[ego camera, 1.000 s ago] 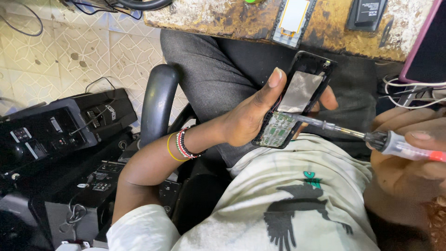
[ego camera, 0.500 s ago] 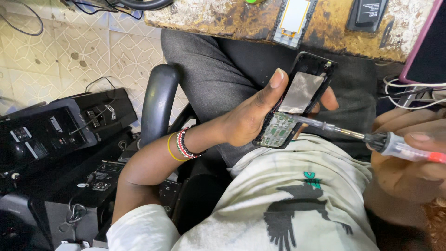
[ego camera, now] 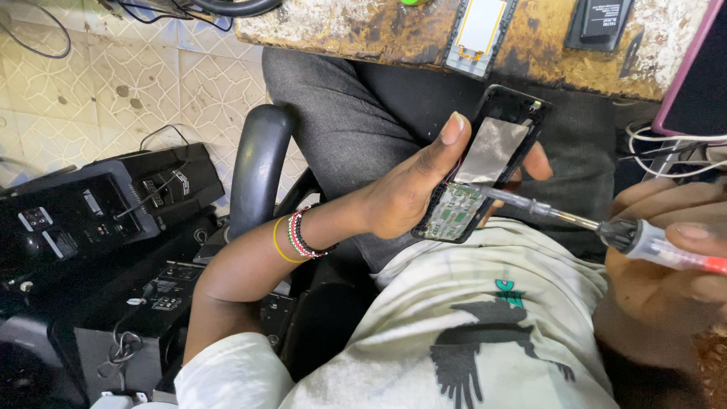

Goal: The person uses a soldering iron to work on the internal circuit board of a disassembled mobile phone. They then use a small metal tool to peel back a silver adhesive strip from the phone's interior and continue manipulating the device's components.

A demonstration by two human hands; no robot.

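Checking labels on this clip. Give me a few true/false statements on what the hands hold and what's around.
1. The left hand holds an opened phone. True.
2. The right hand holds a pair of tweezers. False: it holds a screwdriver.
3. The screwdriver tip is at the phone's circuit board. True.
4. The left wrist is bare. False: it wears bracelets.
5. The phone lies flat on the workbench. False: it is held above the lap.

Black audio equipment (ego camera: 98, 220) on tiled floor (ego camera: 113, 83), worn wooden table (ego camera: 363, 30) above
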